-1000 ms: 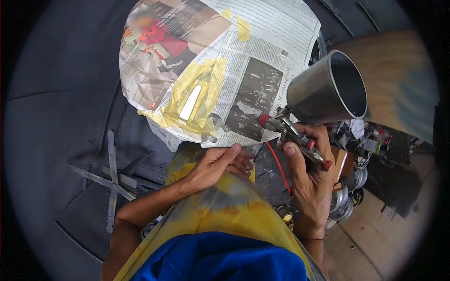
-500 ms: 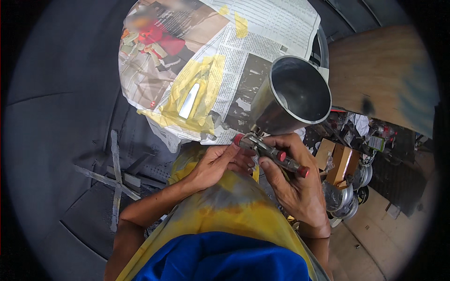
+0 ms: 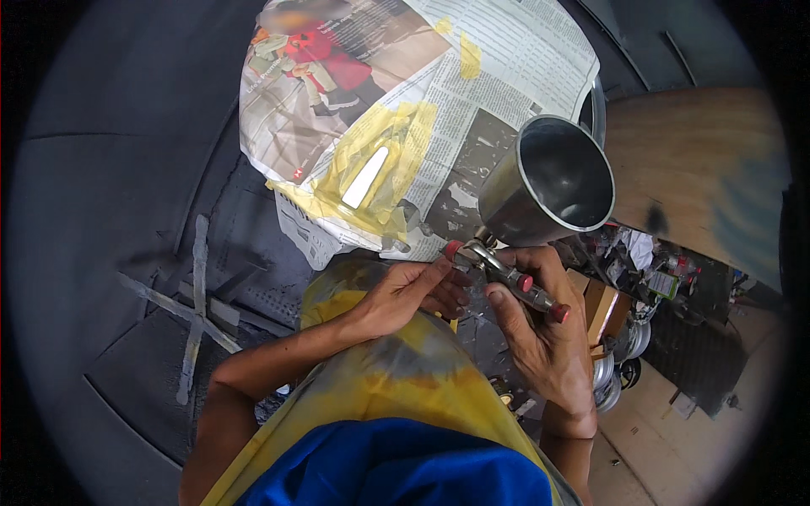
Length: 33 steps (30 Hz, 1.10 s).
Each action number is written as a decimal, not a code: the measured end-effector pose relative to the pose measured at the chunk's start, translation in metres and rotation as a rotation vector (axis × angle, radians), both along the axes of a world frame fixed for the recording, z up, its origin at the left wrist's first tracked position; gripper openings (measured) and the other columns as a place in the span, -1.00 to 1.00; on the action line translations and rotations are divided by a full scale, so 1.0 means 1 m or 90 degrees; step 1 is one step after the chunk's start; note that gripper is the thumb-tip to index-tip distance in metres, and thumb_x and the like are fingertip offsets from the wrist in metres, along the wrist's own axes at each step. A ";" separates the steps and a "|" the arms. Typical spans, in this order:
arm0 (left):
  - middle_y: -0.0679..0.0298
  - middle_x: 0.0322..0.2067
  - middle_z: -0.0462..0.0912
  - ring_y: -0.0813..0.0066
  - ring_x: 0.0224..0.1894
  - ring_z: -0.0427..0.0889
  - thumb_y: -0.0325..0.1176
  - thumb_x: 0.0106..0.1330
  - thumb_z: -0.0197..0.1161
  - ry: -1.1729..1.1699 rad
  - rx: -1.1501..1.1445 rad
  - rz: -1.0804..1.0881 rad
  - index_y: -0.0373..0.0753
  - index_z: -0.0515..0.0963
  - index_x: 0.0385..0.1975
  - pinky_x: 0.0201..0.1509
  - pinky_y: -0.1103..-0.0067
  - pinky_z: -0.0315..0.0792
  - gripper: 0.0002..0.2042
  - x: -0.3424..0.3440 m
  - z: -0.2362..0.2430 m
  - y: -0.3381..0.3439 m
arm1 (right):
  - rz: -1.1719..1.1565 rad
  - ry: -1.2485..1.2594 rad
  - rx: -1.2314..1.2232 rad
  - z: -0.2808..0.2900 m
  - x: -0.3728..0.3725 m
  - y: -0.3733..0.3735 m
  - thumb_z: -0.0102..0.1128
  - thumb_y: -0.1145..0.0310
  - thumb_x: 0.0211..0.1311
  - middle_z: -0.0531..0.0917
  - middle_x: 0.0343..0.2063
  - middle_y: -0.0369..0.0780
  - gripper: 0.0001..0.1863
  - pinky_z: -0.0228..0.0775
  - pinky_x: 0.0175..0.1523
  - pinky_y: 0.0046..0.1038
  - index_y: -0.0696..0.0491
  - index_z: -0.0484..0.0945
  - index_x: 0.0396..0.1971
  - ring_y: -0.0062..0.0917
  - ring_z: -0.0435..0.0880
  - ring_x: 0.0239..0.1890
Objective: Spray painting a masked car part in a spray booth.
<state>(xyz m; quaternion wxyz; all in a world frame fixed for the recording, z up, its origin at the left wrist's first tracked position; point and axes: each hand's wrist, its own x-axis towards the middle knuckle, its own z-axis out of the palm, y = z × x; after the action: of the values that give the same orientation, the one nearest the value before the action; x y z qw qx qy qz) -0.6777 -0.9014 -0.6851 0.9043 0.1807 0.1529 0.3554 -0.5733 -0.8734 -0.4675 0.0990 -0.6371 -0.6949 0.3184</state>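
Observation:
A metal spray gun (image 3: pixel 506 274) with red knobs is gripped in my right hand (image 3: pixel 544 341), fingers wrapped round its body. Its wide silver cup (image 3: pixel 510 207) tilts up, its mouth uncovered and the inside grey. My left hand (image 3: pixel 401 295) is at the gun's front end, thumb against the red ring (image 3: pixel 453 250) there; its other fingers curl below, partly hidden. Just beyond the gun lies a rounded piece covered in newspaper (image 3: pixel 515 59). Yellow masking tape (image 3: pixel 415 139) frames a narrow white strip (image 3: pixel 366 177) left bare on it.
Left of me a grey cross-shaped stand (image 3: pixel 199 316) rests on the dark floor. To the right are a wooden board (image 3: pixel 683 160), a cardboard box (image 3: pixel 601 310), metal wheel rims (image 3: pixel 639 340) and scattered litter. A stained yellow apron (image 3: pixel 405 379) covers my front.
The newspaper-covered piece, the gun and both hands sit slightly farther right and lower in the picture as the view shifts. Both hands keep their places on the gun.

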 end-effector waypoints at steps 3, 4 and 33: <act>0.15 -0.18 0.71 0.45 -0.17 0.75 -0.09 0.68 -0.12 0.009 0.023 -0.005 -0.44 0.55 0.09 -0.01 0.50 0.66 -0.52 -0.009 -0.007 -0.003 | 0.040 -0.030 -0.003 -0.004 -0.015 -0.001 0.29 0.48 0.36 0.62 -0.21 -0.04 -0.72 0.49 -0.04 -0.34 0.25 0.52 -0.01 -0.27 0.67 -0.18; 0.15 -0.18 0.71 0.45 -0.17 0.75 -0.09 0.68 -0.12 0.006 0.022 0.001 -0.44 0.55 0.09 -0.01 0.50 0.66 -0.52 -0.013 -0.009 -0.004 | 0.046 -0.032 -0.004 -0.007 -0.021 -0.003 0.29 0.48 0.36 0.62 -0.21 -0.04 -0.72 0.49 -0.04 -0.34 0.25 0.52 -0.01 -0.27 0.67 -0.18; 0.11 -0.17 0.69 0.41 -0.12 0.72 -0.03 0.67 -0.12 0.031 0.079 -0.060 -0.48 0.54 0.12 0.03 0.49 0.62 -0.47 -0.021 -0.005 -0.017 | -0.239 0.039 0.109 0.002 -0.031 -0.027 0.29 0.43 0.37 0.59 -0.33 -0.23 -0.75 0.37 -0.16 -0.50 0.22 0.53 -0.06 -0.57 0.48 -0.32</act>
<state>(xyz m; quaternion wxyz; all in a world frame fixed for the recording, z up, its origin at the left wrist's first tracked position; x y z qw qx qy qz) -0.6985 -0.9180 -0.6899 0.9030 0.2519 0.1438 0.3169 -0.6043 -0.9004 -0.4658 0.2314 -0.7346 -0.5855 0.2531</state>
